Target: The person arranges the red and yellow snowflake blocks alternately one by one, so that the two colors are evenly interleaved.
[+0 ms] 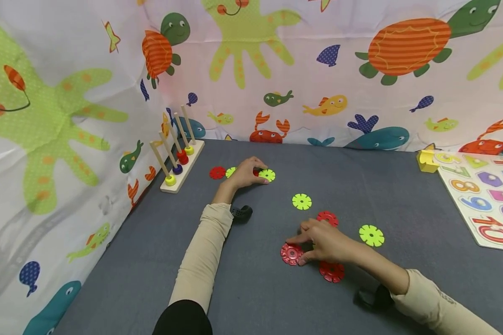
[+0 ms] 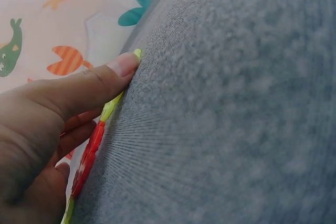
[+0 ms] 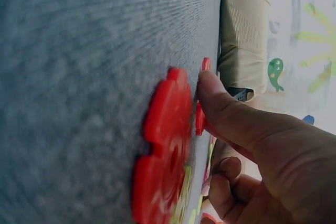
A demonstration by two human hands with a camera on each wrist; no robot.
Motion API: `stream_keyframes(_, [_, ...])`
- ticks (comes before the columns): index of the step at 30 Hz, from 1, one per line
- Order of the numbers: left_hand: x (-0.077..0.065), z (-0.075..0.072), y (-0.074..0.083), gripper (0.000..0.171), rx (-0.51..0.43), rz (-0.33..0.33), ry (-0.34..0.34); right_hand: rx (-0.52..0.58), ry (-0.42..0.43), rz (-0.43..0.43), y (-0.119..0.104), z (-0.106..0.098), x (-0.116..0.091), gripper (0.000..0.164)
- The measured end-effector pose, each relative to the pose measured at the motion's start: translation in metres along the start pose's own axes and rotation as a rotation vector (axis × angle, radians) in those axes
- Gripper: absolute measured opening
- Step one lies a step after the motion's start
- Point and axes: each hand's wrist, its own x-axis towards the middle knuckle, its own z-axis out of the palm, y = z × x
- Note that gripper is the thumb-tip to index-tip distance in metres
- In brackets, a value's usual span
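Note:
My left hand pinches a yellow-green notched disc lying on the cloth, at the right end of a row. In the left wrist view the thumb presses this green disc's edge, with a red disc behind it. Another red disc and a green disc continue the row leftward. Lower right, my right hand grips a red flower-shaped disc between thumb and index finger. A second red disc lies below the hand; a third red disc is partly hidden behind it.
Loose green discs lie mid-table and right of the right hand. A wooden peg stand with coloured rings stands back left. At the right lies a number-and-shape puzzle board beside a yellow block. Printed fabric hangs behind and left.

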Motion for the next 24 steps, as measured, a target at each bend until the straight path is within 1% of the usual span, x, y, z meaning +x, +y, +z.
stream_keyframes(6, [0.000,0.000,0.001,0.047,-0.001,-0.007,0.004,-0.067,-0.008,0.032,-0.003,-0.001,-0.001,0.053])
stream_keyframes(9, [0.000,0.000,0.001,0.047,-0.009,-0.012,0.004,-0.058,-0.005,0.030,-0.003,0.000,-0.001,0.050])
stream_keyframes(14, [-0.002,-0.001,0.001,0.047,-0.026,-0.013,0.008,-0.009,-0.003,-0.002,-0.001,0.002,0.001,0.043])
stream_keyframes(18, [-0.001,-0.001,0.000,0.047,-0.024,-0.010,0.006,-0.012,-0.006,-0.015,-0.001,0.001,0.003,0.039])
stream_keyframes(20, [-0.001,0.000,0.000,0.047,-0.023,-0.009,0.002,-0.027,0.000,-0.003,0.000,-0.004,0.005,0.039])
stream_keyframes(22, [-0.001,0.000,0.001,0.047,-0.023,-0.010,-0.001,-0.039,0.020,0.017,0.006,-0.012,0.011,0.040])
stream_keyframes(24, [-0.001,0.001,0.001,0.046,-0.023,-0.011,0.000,-0.040,0.053,0.074,0.016,-0.025,0.020,0.043])
